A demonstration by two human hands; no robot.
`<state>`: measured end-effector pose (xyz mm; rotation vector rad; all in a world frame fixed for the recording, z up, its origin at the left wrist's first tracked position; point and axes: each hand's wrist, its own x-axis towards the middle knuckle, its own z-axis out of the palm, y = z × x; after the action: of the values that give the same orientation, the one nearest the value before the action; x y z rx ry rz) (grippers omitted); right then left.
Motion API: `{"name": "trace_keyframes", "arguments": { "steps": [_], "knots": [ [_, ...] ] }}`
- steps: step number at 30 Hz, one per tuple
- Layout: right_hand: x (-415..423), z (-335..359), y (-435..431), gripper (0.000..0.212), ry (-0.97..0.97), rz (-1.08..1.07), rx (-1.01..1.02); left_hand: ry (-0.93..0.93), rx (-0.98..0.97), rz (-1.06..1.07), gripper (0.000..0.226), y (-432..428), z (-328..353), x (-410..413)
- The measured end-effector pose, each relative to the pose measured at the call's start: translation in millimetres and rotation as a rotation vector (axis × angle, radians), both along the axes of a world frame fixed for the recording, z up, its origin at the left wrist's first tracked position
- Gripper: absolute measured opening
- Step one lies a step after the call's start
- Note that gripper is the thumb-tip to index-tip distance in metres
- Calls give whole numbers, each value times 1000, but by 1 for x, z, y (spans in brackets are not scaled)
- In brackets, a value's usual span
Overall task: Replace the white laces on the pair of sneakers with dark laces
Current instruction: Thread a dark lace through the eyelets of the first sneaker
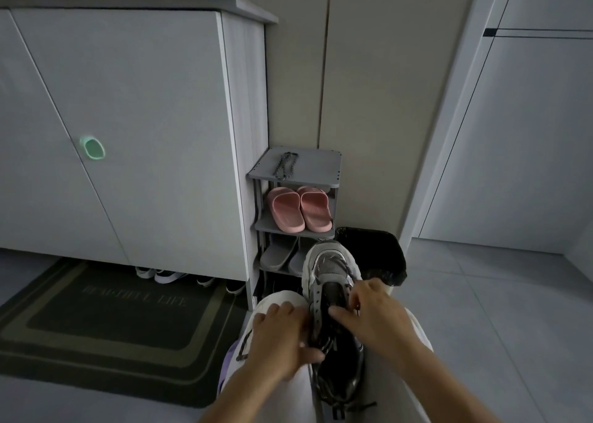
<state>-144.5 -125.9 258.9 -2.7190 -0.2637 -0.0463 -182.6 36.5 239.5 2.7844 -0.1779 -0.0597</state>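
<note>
A grey and white sneaker [330, 262] rests between my knees, toe pointing away from me. A dark lace [244, 345] runs through its eyelets and trails over my left thigh. My left hand [279, 342] grips the sneaker's left side near the tongue. My right hand [372, 313] pinches the dark lace at the right row of eyelets. Another dark lace [284, 164] lies coiled on top of the small shoe rack [330, 169]. The second sneaker is not in view.
The grey rack holds pink slippers [300, 209] and grey slippers [277, 252]. A black-lined bin [375, 255] stands right of it. A white cabinet [128, 117] is at the left, shoes under it, a dark doormat [112, 320] in front.
</note>
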Motion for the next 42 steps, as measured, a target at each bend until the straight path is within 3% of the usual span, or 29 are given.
{"name": "trace_keyframes", "arguments": {
  "steps": [2,5,7,11,13,14,19,23,25,28,31,33,35,37,39,42],
  "knots": [
    [-3,-3,2,36,-67,3,-19,38,187,-23,38,-6,0,2],
    [-4,-5,1,33,-311,81,4,84,64,-30,13,-3,5,4],
    [-7,-5,4,30,-403,103,-116,124,-146,-24,22,7,10,5],
    [-7,-9,22,24,-309,-31,-349,188,-940,8,13,15,25,2],
    [-4,-8,30,16,-245,-60,-427,202,-1156,5,12,18,29,1],
    [0,-13,30,23,-221,-71,-414,204,-1193,15,12,20,27,2],
    [0,-14,18,20,-153,-16,-114,300,-1075,195,8,14,11,9],
    [-12,13,-8,10,85,105,244,347,-1209,238,6,-6,10,16],
    [-19,18,-21,16,133,220,222,375,-1272,236,5,-13,14,16],
    [-35,19,-31,25,363,388,21,404,-1406,234,10,-8,12,21],
    [-27,16,-43,10,525,316,237,428,-1590,262,11,9,12,24],
    [-14,10,-44,17,480,213,343,453,-1502,206,4,22,14,23],
    [0,4,-37,28,301,92,313,501,-1312,173,30,27,19,24],
    [4,3,-22,30,151,26,224,487,-1134,203,38,22,23,28],
    [4,5,0,21,24,38,42,420,-1025,210,22,15,25,31],
    [0,-1,24,35,-167,70,-331,326,-1076,193,13,18,26,33]
  ]
}}
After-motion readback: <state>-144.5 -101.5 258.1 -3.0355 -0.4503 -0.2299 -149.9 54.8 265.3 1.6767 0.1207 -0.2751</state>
